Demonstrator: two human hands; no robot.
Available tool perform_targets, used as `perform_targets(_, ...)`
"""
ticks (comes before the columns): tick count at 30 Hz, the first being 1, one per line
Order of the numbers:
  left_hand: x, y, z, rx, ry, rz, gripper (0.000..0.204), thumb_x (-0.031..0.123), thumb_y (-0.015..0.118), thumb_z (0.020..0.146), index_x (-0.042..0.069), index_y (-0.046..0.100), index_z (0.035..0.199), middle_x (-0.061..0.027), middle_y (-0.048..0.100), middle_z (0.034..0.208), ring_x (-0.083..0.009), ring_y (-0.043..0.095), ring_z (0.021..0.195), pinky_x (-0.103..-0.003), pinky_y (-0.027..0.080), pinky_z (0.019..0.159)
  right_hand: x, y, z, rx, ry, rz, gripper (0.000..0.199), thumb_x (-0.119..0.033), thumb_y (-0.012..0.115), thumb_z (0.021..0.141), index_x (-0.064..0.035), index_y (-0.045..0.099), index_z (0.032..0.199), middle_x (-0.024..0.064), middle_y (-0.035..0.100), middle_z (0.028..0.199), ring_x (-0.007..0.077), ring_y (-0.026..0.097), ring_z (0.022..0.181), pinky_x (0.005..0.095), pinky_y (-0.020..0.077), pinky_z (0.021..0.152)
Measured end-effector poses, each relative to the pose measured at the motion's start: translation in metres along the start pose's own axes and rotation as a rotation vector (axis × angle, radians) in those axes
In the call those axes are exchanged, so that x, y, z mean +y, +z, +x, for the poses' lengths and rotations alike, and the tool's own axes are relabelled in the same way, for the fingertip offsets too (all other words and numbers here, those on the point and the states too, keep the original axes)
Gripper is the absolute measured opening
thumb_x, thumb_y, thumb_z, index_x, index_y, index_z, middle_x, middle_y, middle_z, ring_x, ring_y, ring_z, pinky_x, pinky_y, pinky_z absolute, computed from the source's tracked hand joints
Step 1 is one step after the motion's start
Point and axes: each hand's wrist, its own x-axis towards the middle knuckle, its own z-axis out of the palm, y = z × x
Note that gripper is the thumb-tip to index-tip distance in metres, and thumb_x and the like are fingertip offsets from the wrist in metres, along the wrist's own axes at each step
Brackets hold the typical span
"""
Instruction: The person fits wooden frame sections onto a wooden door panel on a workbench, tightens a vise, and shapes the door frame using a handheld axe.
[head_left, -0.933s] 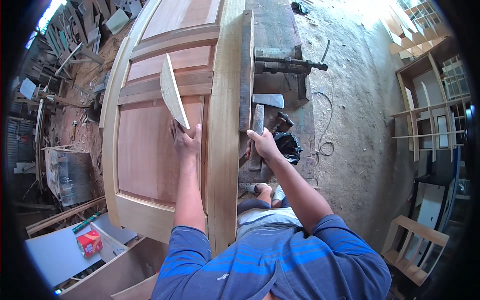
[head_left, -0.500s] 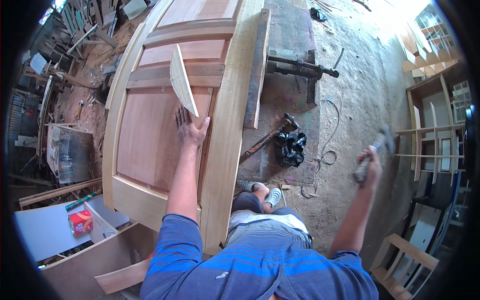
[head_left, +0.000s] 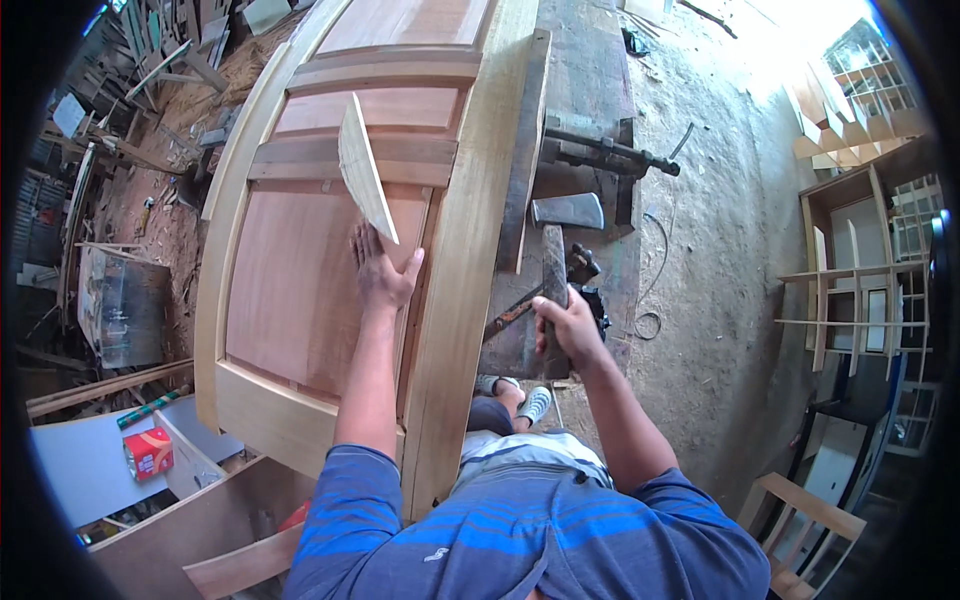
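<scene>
A panelled wooden door lies in front of me to the left. My left hand rests flat on its large panel, fingers stretched out and thumb apart. Just beyond the fingertips sits a pale, curved wedge of wood; whether they touch its lower end I cannot tell. Right of the door, my right hand is closed around the wooden handle of a hatchet, held upright in view with its metal head at the far end. Below the hatchet, partly hidden, are a rusty hammer-like tool and a black plastic bag.
A dark clamp with a long screw juts from the workbench, beside a wooden beam. A cable loops on the floor. Wooden frames stand at right. At lower left, a red box sits on a white board.
My right hand has swung the hatchet leftward from out over the floor to beside the door's edge. My left hand stays on the panel, and the wood wedge has hardly moved.
</scene>
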Motion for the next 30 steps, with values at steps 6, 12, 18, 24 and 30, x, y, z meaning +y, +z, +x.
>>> perform_targets(6,0.077,-0.005,0.003,0.462,0.303,-0.335,0.071,0.031,0.061,0.093,-0.006,0.046,0.151,-0.0303,0.049,0.152,-0.0468,0.042,0.148,-0.059,0.027,0.125,-0.028,0.011,0.020,-0.030,0.060,0.112,0.023,-0.013,0.068,0.100,-0.0037,0.048,0.108,0.0071,0.060,0.074,0.0185,0.063,0.054,0.0367,0.0556,0.049)
perform_targets(12,0.211,0.069,0.092,-0.174,0.177,-0.284,0.118,0.033,0.078,0.081,-0.009,0.007,0.164,-0.0309,0.015,0.171,-0.0418,0.012,0.162,-0.050,0.005,0.134,-0.041,-0.055,0.080,0.250,-0.526,-0.877,0.032,-0.023,0.072,0.099,-0.0012,0.054,0.113,0.0231,0.072,0.085,0.0372,0.073,0.066,0.0480,0.0573,0.061)
perform_targets(18,0.223,0.113,0.117,-0.240,0.048,0.129,0.127,0.034,0.084,0.082,-0.008,-0.002,0.165,-0.0274,0.013,0.173,-0.0403,0.012,0.163,-0.050,0.006,0.134,-0.241,-0.040,0.159,0.460,-0.783,-0.981,0.036,-0.032,0.072,0.102,-0.0019,0.058,0.116,0.0206,0.071,0.083,0.0367,0.073,0.075,0.0455,0.0557,0.068)
perform_targets(24,0.225,0.113,0.117,-0.198,0.042,0.115,0.125,0.027,0.085,0.081,-0.005,-0.001,0.166,-0.0259,0.014,0.173,-0.0404,0.012,0.162,-0.050,0.008,0.134,-0.309,-0.019,0.213,0.454,-1.211,-0.522,0.043,-0.035,0.069,0.104,0.0019,0.050,0.117,0.0094,0.064,0.067,0.0235,0.066,0.056,0.0366,0.0511,0.053)
perform_targets(30,0.241,0.091,0.152,-0.318,-0.087,-0.084,0.123,0.021,0.087,0.079,-0.005,0.003,0.166,-0.0230,0.016,0.174,-0.0388,0.012,0.163,-0.045,0.009,0.135,-0.193,-0.068,0.246,0.233,-0.377,-1.421,0.037,-0.028,0.061,0.101,0.0014,0.049,0.120,0.0345,0.072,0.096,0.0548,0.069,0.095,0.0622,0.0534,0.086)
